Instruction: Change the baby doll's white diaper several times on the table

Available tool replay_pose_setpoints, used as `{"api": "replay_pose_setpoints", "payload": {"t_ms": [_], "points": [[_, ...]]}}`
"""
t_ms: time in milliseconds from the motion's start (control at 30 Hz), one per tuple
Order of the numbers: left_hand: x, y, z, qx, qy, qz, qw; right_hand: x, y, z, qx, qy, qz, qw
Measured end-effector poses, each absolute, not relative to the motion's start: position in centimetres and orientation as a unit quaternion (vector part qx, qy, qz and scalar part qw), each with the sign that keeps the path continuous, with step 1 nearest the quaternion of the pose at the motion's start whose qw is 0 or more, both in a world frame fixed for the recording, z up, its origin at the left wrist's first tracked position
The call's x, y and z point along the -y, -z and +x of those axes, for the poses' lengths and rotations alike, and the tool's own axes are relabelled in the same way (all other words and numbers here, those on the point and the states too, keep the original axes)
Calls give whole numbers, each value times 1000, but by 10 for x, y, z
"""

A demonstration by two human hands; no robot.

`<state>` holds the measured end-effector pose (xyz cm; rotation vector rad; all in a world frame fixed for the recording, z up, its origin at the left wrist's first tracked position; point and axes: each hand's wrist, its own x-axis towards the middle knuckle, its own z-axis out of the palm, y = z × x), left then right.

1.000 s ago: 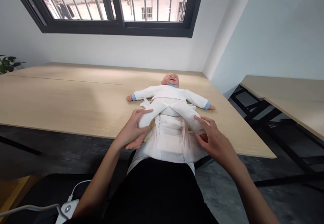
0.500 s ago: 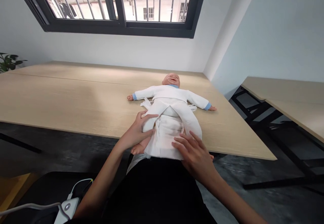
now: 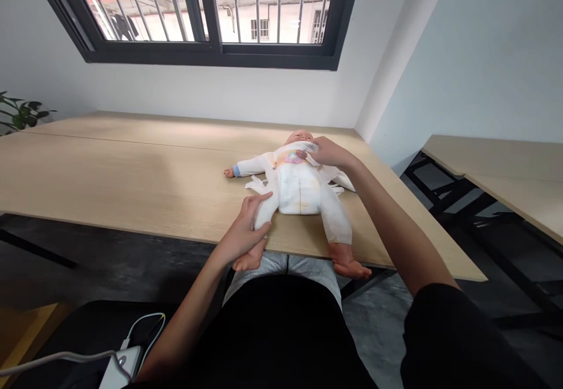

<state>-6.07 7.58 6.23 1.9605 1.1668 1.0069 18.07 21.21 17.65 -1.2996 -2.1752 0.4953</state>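
Note:
A baby doll [image 3: 267, 159] in a white outfit with blue cuffs lies on its back, feet toward me at the table's front edge. A white diaper [image 3: 299, 189] is folded up between its legs, its printed front part over the belly and chest. My right hand [image 3: 328, 152] pinches the diaper's upper edge at the chest, just below the head; some fingertips are hidden. My left hand [image 3: 248, 225] wraps round the doll's leg on the left, with thumb and forefinger on either side. White ties [image 3: 257, 185] stick out at the doll's waist.
The doll lies on a pale wooden table [image 3: 176, 183] against the wall under a barred window [image 3: 211, 54]. Another table [image 3: 510, 172] stands at the right. A white device with cables [image 3: 121, 368] is at my lower left, and a plant [image 3: 24, 113] at the far left.
My right hand has moved from the low end of the diaper up to the doll's chest, folding the diaper's front up over the belly. My left hand stays on the leg.

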Motion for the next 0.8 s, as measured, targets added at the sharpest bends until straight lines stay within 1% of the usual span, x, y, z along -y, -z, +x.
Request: {"api": "replay_pose_setpoints", "payload": {"t_ms": [67,133,233,300,400,467,500,667,733,800], "points": [[-74,-63,-60,-447,-378,746,317,-229,-162,188,780,-275,-492,273],[-71,-62,-58,-452,-370,748,315,-238,-142,195,739,-340,-511,277],[-65,-61,-54,-471,-357,750,297,-245,-116,202,699,-370,-536,296],[-61,-64,-49,-504,-340,753,253,-249,-102,203,695,-360,-532,323],[-58,-78,-38,-521,-300,787,137,-253,-90,199,704,-307,-519,374],[-64,-91,-26,-470,-256,842,74,-255,-85,196,710,-251,-523,399],[-70,-98,-19,-429,-228,872,59,-256,-83,195,713,-221,-525,408],[-129,-116,18,-249,-103,960,83,-254,-80,198,710,-78,-567,411],[-156,-118,27,-225,-81,966,99,-253,-82,204,708,-35,-582,398],[-180,-119,33,-214,-84,967,109,-249,-84,216,710,-11,-585,392]]}}
